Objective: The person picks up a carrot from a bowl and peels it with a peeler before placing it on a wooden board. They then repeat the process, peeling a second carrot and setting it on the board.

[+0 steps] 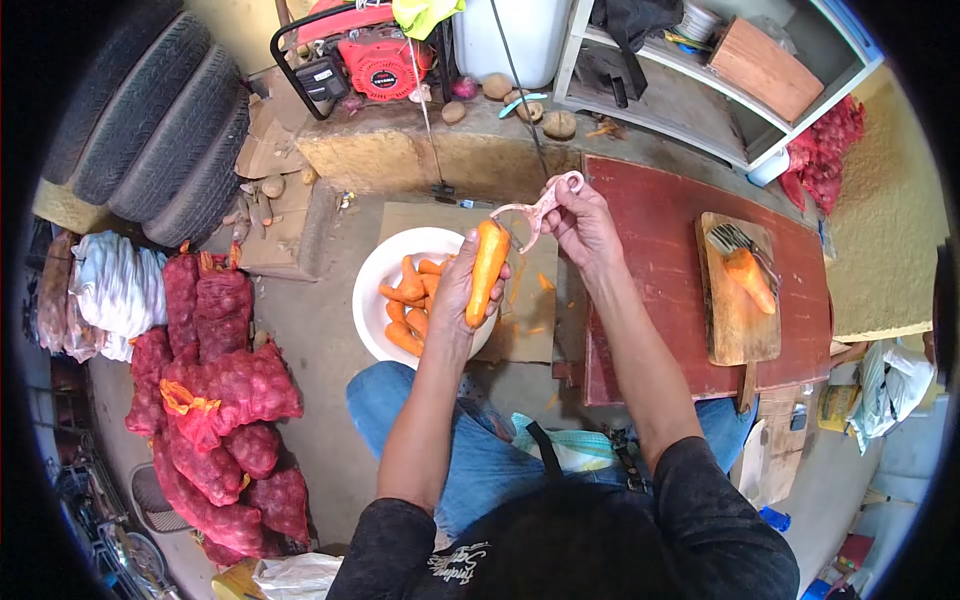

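My left hand (460, 285) is closed round a peeled-looking orange carrot (488, 272), held upright with its top end pointing away from me. In my right hand (582, 222) is a pink Y-shaped peeler (540, 212), its blade end right at the carrot's upper end. Below the carrot, a white basin (372, 285) on the floor holds several orange carrots (405, 290). Orange peel scraps (545, 282) lie on the cardboard beside the basin.
To the right, a red table (640, 300) bears a wooden board (740, 335) with another carrot (748, 280) and a fork (735, 240). Red net sacks of onions (225, 400) pile up at left, near stacked tyres (150, 120). A red generator (380, 70) stands at the back.
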